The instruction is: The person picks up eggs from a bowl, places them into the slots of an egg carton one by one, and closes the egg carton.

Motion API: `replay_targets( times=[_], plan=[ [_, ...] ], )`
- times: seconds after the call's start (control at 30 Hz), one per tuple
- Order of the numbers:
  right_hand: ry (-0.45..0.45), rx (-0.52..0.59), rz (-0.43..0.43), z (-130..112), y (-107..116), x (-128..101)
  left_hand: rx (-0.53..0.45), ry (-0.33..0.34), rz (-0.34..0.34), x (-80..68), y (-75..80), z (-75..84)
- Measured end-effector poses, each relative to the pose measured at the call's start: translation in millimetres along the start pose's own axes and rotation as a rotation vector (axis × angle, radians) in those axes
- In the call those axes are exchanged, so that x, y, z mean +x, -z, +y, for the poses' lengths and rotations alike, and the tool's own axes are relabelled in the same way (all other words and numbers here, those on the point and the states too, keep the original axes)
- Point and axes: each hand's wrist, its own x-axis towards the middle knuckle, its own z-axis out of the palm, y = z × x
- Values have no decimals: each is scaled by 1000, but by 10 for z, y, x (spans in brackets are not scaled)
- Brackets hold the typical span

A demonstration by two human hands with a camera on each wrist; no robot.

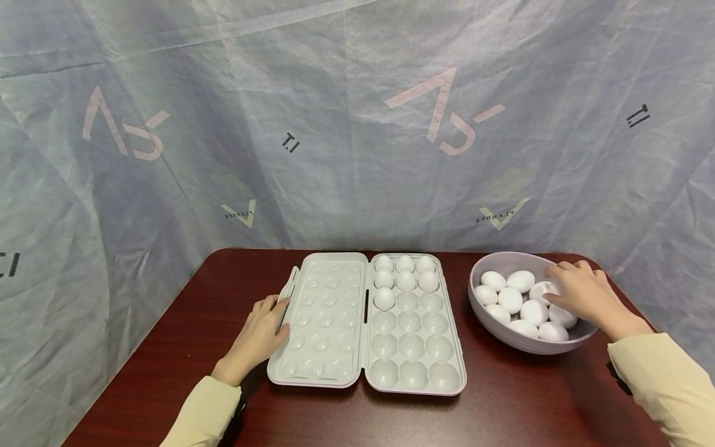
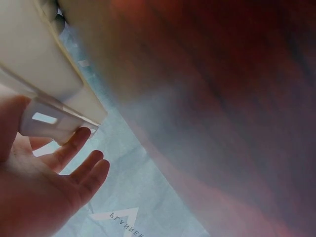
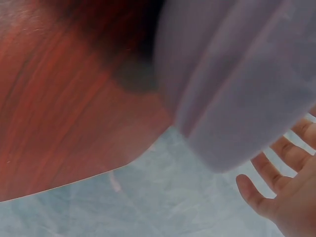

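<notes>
A white plastic egg box [image 1: 364,366] lies opened flat on the table, its lid on the left and its egg tray on the right. Several white eggs [image 1: 406,282] fill the two far rows, and one sits at the left of the third. My left hand [image 1: 257,335] holds the lid's side flap [image 2: 54,123] between thumb and fingers. Over the right side of a grey-purple bowl [image 1: 503,332] of white eggs [image 1: 511,300], my right hand [image 1: 586,295] reaches in with fingers spread, thumb and fingertips close around an egg. In the right wrist view the bowl's wall hides those eggs.
The dark red wooden table [image 1: 313,416] ends at a hanging grey cloth [image 1: 346,155] behind the box and bowl. Round hollows [image 1: 411,346] fill the near rows of the egg tray. A strip of tabletop separates the box from the bowl.
</notes>
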Motion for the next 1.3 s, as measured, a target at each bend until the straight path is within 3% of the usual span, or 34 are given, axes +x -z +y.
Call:
replay_targets(
  times=[0.23,0.53,1.07,1.3],
  plan=[
    [-24,11,35,80,-63,-66,-2,-5,2,1,-5,-2],
    [-65,28,-6,153,-94,-111,-5,-7,6,-8,-7,-5],
    [-71,-22,65,113,-142,-106,-3,-6,-1,1,-10,1],
    [-51,7,81,106,-155,-96,-10,-12,8,2,-7,-12]
  ],
)
